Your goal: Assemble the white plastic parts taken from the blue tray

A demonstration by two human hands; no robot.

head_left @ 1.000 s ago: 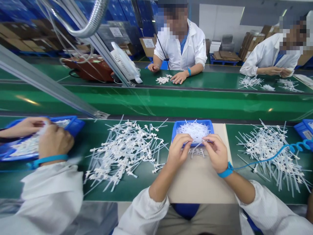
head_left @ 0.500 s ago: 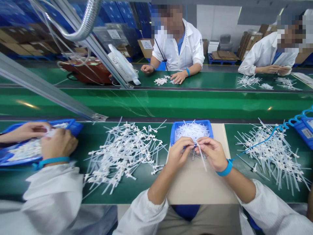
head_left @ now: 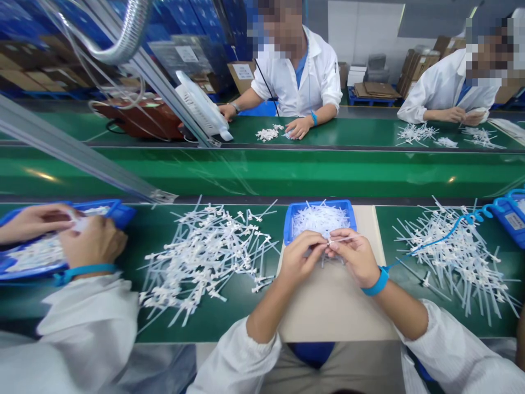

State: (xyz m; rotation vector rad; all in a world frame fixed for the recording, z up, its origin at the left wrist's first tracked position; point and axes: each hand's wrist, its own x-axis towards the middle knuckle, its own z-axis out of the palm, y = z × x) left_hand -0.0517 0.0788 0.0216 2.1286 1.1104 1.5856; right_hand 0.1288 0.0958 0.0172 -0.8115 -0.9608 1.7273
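Observation:
My left hand (head_left: 304, 253) and my right hand (head_left: 356, 256) meet above the near edge of a small blue tray (head_left: 289, 225). Both are closed, fingertips pinched on a thin white plastic strip (head_left: 343, 239) with a small white piece at its end. The strip points right, across the right hand's fingers; the exact join is partly hidden. Loose whitish strips (head_left: 320, 216) fill the tray behind the fingers. Under my hands lies a beige board (head_left: 340, 309). A wide pile of strips with white end pieces (head_left: 209, 254) spreads to the left, another pile (head_left: 463, 257) to the right.
At far left, a neighbour's hands (head_left: 92, 238) work over a larger blue tray (head_left: 123, 212). From my right wristband a blue cord (head_left: 447, 235) runs over the right pile towards another blue bin (head_left: 511, 219). Two people sit across the green line; a slanted metal post (head_left: 164, 90) rises left.
The strip has swung from hanging down towards me to lying sideways, pointing right. My hands stay nearly in place. Across the line, one person's hand has moved left to the white device.

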